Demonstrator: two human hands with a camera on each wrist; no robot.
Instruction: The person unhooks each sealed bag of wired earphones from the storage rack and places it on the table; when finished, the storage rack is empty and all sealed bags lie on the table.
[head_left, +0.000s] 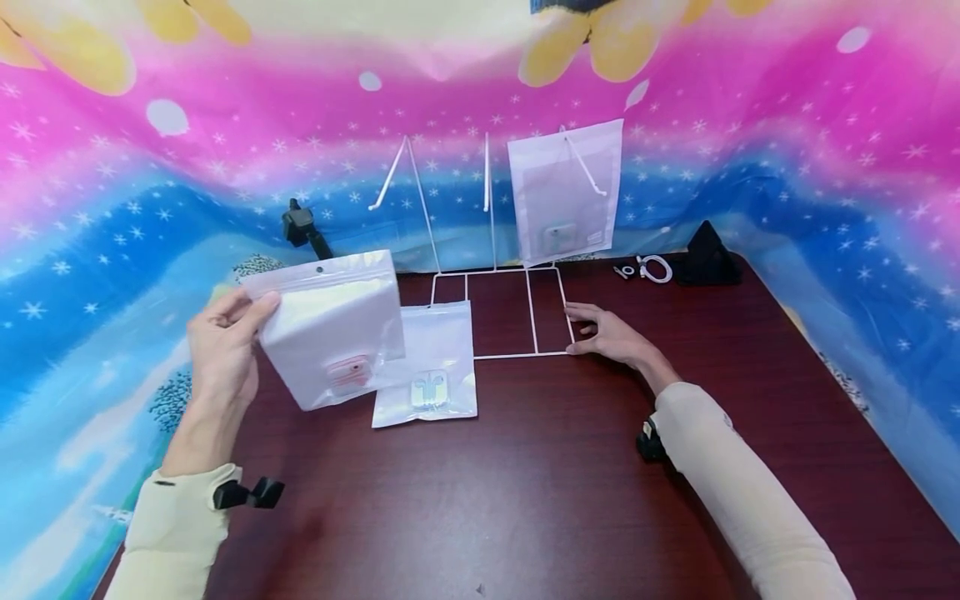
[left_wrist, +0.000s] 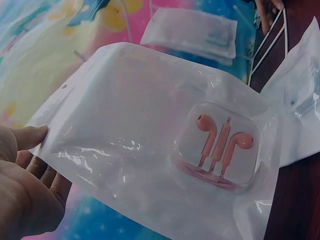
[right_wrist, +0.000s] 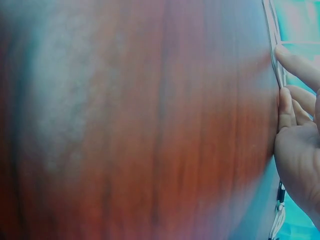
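My left hand pinches the top corner of a white zip bag between thumb and fingers, holding it up off the table. Through its clear face, the left wrist view shows pink earphones in a square clear case. Partly behind it, a second zip bag with white earphones lies at the front left of a white wire rack. A third bag hangs on the rack's right hook. Thumb and fingers apart, my right hand touches the right side of the rack's base.
Two more hooks of the rack, the left hook and the middle hook, stick out toward me. A coiled white cable and a black stand sit at the back right. A patterned cloth surrounds the brown table.
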